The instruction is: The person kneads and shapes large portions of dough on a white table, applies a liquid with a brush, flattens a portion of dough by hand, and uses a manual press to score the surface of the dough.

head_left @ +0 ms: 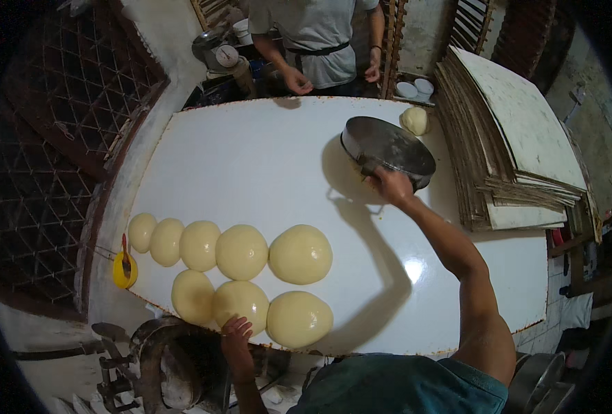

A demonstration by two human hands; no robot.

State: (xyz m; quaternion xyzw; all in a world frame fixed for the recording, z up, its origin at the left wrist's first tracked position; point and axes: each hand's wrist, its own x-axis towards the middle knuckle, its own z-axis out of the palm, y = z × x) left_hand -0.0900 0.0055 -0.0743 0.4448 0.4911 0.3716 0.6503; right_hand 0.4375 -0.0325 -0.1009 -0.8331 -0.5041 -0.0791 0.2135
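My right hand [392, 185] grips the near edge of a large round dark metal pan [387, 148], held tilted over the far right part of the white table [223, 159]. The pan casts a shadow on the tabletop. At the front edge my left hand [237, 336] has its fingers apart, at the near side of the middle dough ball [241, 303] of the front row; whether it touches the dough I cannot tell. Smooth, shiny dough balls stand in two rows, the largest at the right ends [300, 254]. A rougher dough lump [414, 121] sits beyond the pan.
A yellow cup [125, 270] with a red-handled brush [125, 250] stands at the table's left edge. Stacked boards [527, 117] rise at the right. Across the table a person in a grey shirt [313, 41] stands with both hands lowered. A dial scale [226, 56] is behind, left.
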